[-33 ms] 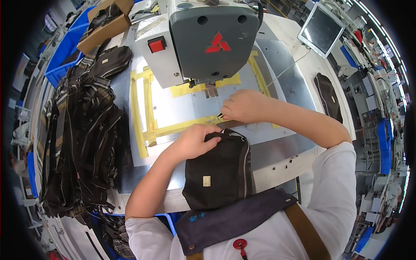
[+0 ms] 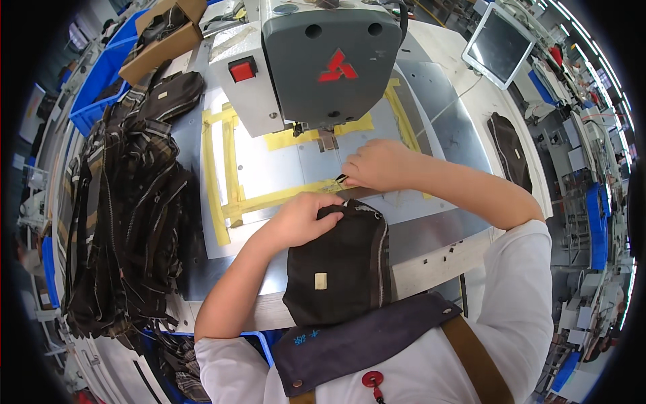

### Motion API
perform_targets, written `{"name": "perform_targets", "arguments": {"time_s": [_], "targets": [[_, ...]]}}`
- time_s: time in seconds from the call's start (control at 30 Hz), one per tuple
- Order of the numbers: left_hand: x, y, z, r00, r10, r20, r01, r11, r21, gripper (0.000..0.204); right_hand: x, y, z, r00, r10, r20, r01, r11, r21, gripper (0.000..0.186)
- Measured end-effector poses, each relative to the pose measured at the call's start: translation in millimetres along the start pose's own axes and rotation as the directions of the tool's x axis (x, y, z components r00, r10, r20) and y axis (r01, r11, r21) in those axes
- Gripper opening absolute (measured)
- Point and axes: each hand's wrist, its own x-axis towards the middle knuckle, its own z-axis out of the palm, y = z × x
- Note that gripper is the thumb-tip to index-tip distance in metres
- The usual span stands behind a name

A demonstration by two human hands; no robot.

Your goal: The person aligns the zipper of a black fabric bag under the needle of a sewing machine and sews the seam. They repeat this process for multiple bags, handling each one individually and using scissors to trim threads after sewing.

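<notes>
A dark brown zippered pouch (image 2: 338, 252) lies at the near edge of the sewing machine's bed, with a small pale label on its face and a zip along its right side. My left hand (image 2: 301, 221) is closed on the pouch's far end, thumb on top and fingers beyond the edge. Just past that end, my right hand (image 2: 379, 165) is pinched around a small dark, thin thing (image 2: 341, 179), mostly hidden by my fingers. The sewing machine head (image 2: 330, 67) stands directly beyond, its needle area (image 2: 328, 140) near my right fingertips.
A heap of dark and plaid pouches (image 2: 131, 222) covers the left side. Behind it are blue bins (image 2: 87, 108) and a cardboard box (image 2: 161, 44). Yellow tape (image 2: 269, 200) frames the bed. Another pouch (image 2: 509, 151) and a tablet-like screen (image 2: 500, 46) are on the right.
</notes>
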Motion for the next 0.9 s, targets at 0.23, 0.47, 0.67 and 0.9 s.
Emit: {"name": "perform_targets", "arguments": {"time_s": [0.23, 0.47, 0.67, 0.9], "targets": [[-1, 2, 4, 0.998, 0.001, -0.067, -0.013, 0.982, -0.189, 0.024, -30, 7, 5, 0.835, 0.543, 0.089, -0.543, 0.839, -0.018, 0.025], [-3, 15, 10, 0.764, 0.395, -0.51, -0.337, 0.919, 0.207, 0.019, -83, -23, -17, 0.736, 0.566, -0.372, -0.468, 0.822, 0.326, 0.039], [-8, 23, 10, 0.479, 0.758, -0.444, -0.451, 0.646, 0.616, 0.026, -77, -102, 0, 0.613, 0.69, 0.385, -0.481, -0.061, 0.875, 0.034], [-21, 54, 3, 0.474, 0.805, -0.356, -0.464, 0.572, 0.676, 0.028, -62, -49, 3, 0.719, 0.687, 0.108, -0.359, 0.234, 0.904, 0.022]]}}
